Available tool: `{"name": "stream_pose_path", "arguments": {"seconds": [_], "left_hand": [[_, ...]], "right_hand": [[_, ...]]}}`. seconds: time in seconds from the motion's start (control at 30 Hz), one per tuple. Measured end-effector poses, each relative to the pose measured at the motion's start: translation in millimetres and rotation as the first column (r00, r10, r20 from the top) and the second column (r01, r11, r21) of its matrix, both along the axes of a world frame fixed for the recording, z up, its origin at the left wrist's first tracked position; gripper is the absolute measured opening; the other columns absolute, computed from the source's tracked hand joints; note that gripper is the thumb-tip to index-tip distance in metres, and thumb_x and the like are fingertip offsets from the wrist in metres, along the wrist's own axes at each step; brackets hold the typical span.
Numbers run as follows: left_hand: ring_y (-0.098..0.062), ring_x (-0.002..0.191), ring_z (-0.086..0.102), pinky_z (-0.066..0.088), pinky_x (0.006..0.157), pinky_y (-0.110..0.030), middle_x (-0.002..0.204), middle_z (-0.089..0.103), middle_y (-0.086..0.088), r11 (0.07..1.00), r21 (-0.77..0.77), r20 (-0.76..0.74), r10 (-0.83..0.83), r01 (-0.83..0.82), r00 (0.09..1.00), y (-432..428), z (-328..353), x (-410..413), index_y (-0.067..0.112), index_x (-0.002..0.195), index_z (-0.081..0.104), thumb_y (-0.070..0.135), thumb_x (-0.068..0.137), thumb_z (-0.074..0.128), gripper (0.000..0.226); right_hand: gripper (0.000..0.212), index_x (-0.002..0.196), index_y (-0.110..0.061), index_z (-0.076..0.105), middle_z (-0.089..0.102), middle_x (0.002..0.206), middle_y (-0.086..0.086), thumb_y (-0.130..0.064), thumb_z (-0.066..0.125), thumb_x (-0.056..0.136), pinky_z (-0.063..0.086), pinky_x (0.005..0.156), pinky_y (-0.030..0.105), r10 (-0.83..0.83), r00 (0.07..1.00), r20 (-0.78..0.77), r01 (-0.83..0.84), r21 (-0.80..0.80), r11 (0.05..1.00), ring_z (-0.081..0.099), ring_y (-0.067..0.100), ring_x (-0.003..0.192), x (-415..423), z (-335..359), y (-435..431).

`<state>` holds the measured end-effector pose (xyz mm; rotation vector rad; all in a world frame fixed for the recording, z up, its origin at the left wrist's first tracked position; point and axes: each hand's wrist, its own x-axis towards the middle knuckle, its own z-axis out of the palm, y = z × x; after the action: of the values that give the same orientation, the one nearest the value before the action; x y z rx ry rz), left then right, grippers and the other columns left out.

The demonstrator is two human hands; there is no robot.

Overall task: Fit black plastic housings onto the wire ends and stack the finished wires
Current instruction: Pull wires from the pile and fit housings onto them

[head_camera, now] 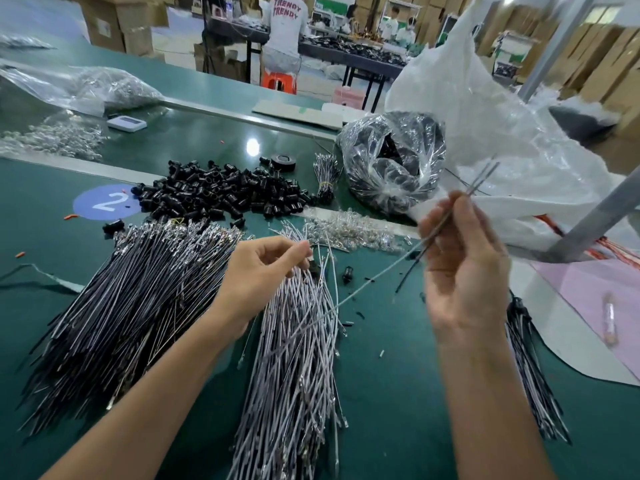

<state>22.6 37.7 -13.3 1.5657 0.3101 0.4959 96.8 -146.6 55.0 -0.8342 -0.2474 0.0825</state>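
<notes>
Forearms are reaching in from the lower edge over the green table (398, 403). On the far left, black wires (131, 306) are lying in a fanned heap, their metal ends pointing away. The left hand (256, 271) is curling over the top ends of the grey wires (298, 358), thumb and forefinger pinching among them; which strand it is taking I cannot tell. Behind, loose black housings (214, 192) are sitting heaped, well apart from both hands. The right hand (460, 268) is raised, clamping a pair of wires (481, 181) between thumb and fingers, tips pointing up and right. At the far right a dark bundle (533, 375) is lying, possibly the finished stack. Wires seem to be getting gathered, with no housing in hand yet. The next move is calling for one housing, its opening lined up with the metal ends and pressed on.
</notes>
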Motion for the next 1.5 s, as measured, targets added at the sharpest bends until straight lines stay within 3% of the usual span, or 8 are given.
{"name": "stream_pose_path", "arguments": {"seconds": [0.13,0.27,0.33,0.57,0.83,1.03,1.23,1.5], "left_hand": [[-0.010,0.063,0.062,0.048,0.059,-0.012,0.074,0.072,0.005,0.914,0.346,0.043,0.210,-0.212,0.977,8,-1,0,0.016,0.088,0.073,0.018,0.087,0.071,0.003],[-0.016,0.071,0.054,0.031,0.053,-0.014,0.084,0.071,-0.006,0.397,0.843,0.113,0.530,-0.364,0.841,32,1,3,0.012,0.099,0.074,0.016,0.089,0.070,0.011],[-0.025,0.085,0.057,0.039,0.060,-0.026,0.089,0.070,-0.010,0.285,0.919,0.035,0.631,-0.273,0.775,49,9,17,0.011,0.101,0.072,0.021,0.091,0.067,0.015],[-0.032,0.106,0.059,0.038,0.099,-0.039,0.103,0.064,-0.012,0.392,0.896,-0.431,0.656,0.209,0.620,73,25,67,0.012,0.083,0.055,0.008,0.084,0.061,0.008],[-0.035,0.081,0.059,0.043,0.066,-0.036,0.082,0.059,-0.015,0.482,0.874,-0.389,0.611,0.066,0.689,87,15,78,0.005,0.072,0.053,-0.001,0.079,0.063,0.014],[-0.020,0.079,0.063,0.052,0.075,-0.028,0.081,0.069,-0.004,0.763,0.621,-0.217,0.388,-0.179,0.896,73,28,66,0.010,0.087,0.073,0.007,0.079,0.073,0.009],[-0.006,0.062,0.059,0.051,0.060,-0.015,0.072,0.071,0.004,0.989,0.150,-0.224,0.031,0.003,0.974,32,27,28,0.027,0.100,0.076,0.004,0.089,0.062,0.028],[-0.020,0.077,0.074,0.059,0.063,-0.023,0.095,0.075,-0.015,0.833,-0.548,0.022,-0.083,0.082,0.996,8,7,20,-0.001,0.109,0.061,0.004,0.078,0.067,0.031]], "right_hand": [[0.010,0.085,-0.014,0.076,0.073,0.079,-0.003,-0.018,0.072,0.077,0.051,0.058,0.011,-0.008,0.993,0.122,0.014,-0.052,0.999,0.067,0.002,0.068,16,46,-59],[0.009,0.080,-0.015,0.077,0.072,0.075,-0.001,-0.017,0.068,0.078,0.049,0.052,0.011,0.093,0.986,0.139,-0.027,-0.415,0.909,0.065,0.004,0.062,31,48,-73],[0.008,0.081,-0.014,0.076,0.073,0.073,0.002,-0.014,0.069,0.078,0.050,0.052,0.014,0.123,0.985,0.119,-0.017,-0.648,0.762,0.064,0.008,0.059,35,29,-55],[0.013,0.085,-0.016,0.070,0.074,0.072,0.002,-0.003,0.069,0.087,0.046,0.052,0.016,0.179,0.969,0.168,0.039,-0.827,0.561,0.064,0.008,0.058,34,-50,10],[0.015,0.082,-0.021,0.070,0.074,0.073,0.001,-0.007,0.071,0.087,0.047,0.056,0.013,0.165,0.951,0.260,0.113,-0.794,0.597,0.066,0.007,0.060,25,-62,17],[0.011,0.086,-0.016,0.072,0.074,0.075,0.002,-0.005,0.070,0.088,0.049,0.060,0.015,0.134,0.955,0.265,0.101,-0.716,0.691,0.067,0.007,0.064,25,-61,15],[0.009,0.088,-0.013,0.072,0.074,0.077,0.005,-0.004,0.069,0.088,0.050,0.061,0.017,0.183,0.954,0.239,0.032,-0.683,0.729,0.066,0.010,0.066,20,-60,17],[0.012,0.083,-0.016,0.073,0.074,0.074,0.007,-0.004,0.072,0.085,0.046,0.054,0.015,0.241,0.943,0.229,-0.018,-0.690,0.724,0.063,0.007,0.059,15,-63,19]]}}
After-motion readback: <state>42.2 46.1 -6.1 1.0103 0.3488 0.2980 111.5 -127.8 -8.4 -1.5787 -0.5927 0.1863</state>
